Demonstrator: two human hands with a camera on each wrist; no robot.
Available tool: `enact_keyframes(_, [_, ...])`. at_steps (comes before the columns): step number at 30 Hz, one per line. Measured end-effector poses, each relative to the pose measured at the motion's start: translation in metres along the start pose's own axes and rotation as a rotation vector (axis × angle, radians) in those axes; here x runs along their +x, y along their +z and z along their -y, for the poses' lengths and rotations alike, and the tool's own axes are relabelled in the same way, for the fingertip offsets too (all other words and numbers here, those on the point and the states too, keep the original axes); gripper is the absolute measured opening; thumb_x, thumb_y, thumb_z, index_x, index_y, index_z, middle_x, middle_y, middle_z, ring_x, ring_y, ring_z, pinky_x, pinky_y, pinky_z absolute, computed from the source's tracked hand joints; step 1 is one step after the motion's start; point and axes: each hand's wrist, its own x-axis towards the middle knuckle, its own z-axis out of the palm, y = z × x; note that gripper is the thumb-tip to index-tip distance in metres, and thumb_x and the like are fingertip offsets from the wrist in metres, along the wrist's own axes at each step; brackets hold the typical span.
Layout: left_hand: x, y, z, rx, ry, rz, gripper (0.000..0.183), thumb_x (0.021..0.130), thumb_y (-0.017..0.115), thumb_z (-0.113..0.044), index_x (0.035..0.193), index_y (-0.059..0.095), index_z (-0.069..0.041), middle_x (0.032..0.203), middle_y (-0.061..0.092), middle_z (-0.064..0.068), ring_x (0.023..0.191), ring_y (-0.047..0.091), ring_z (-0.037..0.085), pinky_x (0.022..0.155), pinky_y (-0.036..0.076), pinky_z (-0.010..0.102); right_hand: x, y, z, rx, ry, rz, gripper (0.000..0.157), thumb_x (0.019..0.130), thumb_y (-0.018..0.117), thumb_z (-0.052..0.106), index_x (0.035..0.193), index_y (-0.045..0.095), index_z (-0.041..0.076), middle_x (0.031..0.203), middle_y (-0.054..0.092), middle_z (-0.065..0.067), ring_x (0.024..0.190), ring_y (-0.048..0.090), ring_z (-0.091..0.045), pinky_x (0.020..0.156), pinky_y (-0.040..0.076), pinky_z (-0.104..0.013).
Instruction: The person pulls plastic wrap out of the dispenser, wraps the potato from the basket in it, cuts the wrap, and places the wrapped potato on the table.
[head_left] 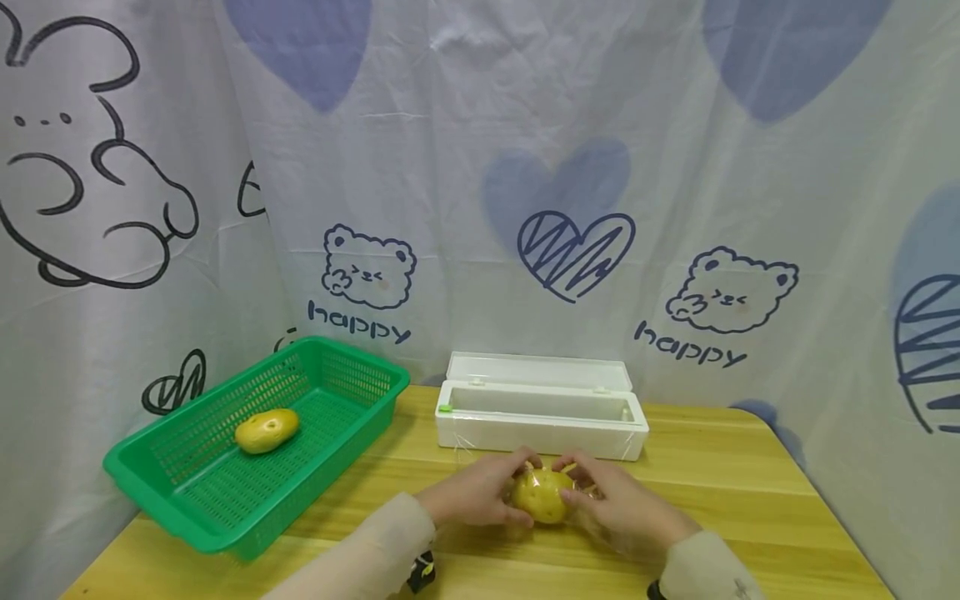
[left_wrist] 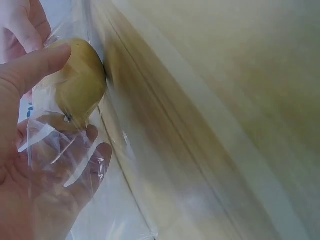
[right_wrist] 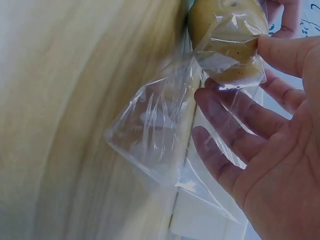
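Observation:
A yellow potato, partly wrapped in clear plastic film, is held between both hands close over the table, in front of a white box. My left hand grips the potato's left side, its thumb lying across the potato in the left wrist view, with loose film over its fingers. On the right side, my right hand holds the potato with its thumb tip against the wrapped end. Its other fingers curve behind the film in the right wrist view. A loose sheet of film hangs out beyond that end.
The white film box stands at the back with its lid up and a small green piece at its left end. To the left, a green plastic basket holds another potato. A printed curtain hangs behind the wooden table.

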Motion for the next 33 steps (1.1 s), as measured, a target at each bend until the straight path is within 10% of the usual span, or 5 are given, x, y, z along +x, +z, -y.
enact_keyframes(17, [0.007,-0.002,0.003,0.192,-0.04,-0.036,0.069,0.085,0.093,-0.037,0.143,0.063,-0.018,0.14,0.063,-0.001,0.129,0.057,0.015,0.114,0.052,0.036,0.011,0.003,0.001,-0.122,0.076,-0.074,0.061,0.089,0.084,0.053,0.136,0.071,0.016,0.129,0.062,-0.001,0.123,0.057,-0.022,0.11,0.051,-0.056])
enact_keyframes(33, [0.013,-0.008,0.007,-0.024,-0.106,0.003,0.063,0.089,0.09,-0.029,0.141,0.057,-0.018,0.125,0.072,0.001,0.109,0.067,0.009,0.099,0.058,0.028,0.019,0.0,-0.005,0.033,0.064,-0.036,0.048,0.094,0.084,0.036,0.131,0.066,0.012,0.124,0.073,-0.005,0.116,0.067,-0.024,0.103,0.057,-0.052])
